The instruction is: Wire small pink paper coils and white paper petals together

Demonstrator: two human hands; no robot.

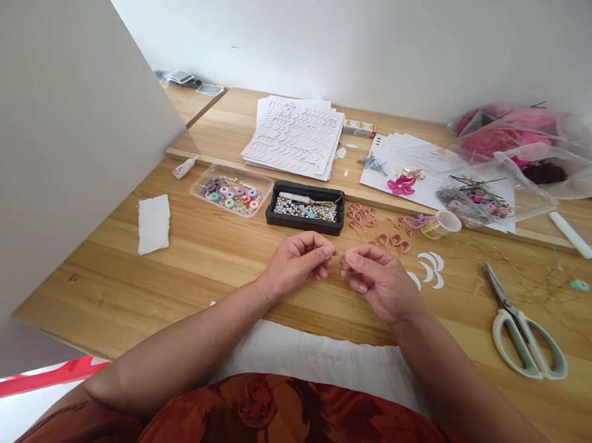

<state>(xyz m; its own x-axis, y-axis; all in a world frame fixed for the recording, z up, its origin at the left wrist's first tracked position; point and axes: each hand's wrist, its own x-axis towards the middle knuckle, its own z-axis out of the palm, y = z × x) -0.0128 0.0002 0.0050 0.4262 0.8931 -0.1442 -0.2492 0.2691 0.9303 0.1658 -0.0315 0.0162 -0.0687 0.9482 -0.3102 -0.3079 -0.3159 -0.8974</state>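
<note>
Just in front of the black tray, my left hand (303,256) and my right hand (381,279) face each other, thumbs pressed to forefingers. Both pinch a thin golden strand (340,253), wire or thread, which spans the small gap between the fingertips. A fine end hangs below my right fingers; whatever else they hold is too small to make out. Beyond the hands, the black tray (303,226) carries silvery beads and a white-handled tool. Several pink loops (362,216) lie beyond my right hand, and white paper crescents (428,272) rest to its right.
Large scissors (524,339) lie at the right, near tangled golden wire (545,281). A clear box (194,188) of sequins, a glue tube (184,167) and a white cloth (153,224) are left. Stacked paper (293,139), a magenta flower (401,185) and plastic bags (523,137) sit on the raised back board.
</note>
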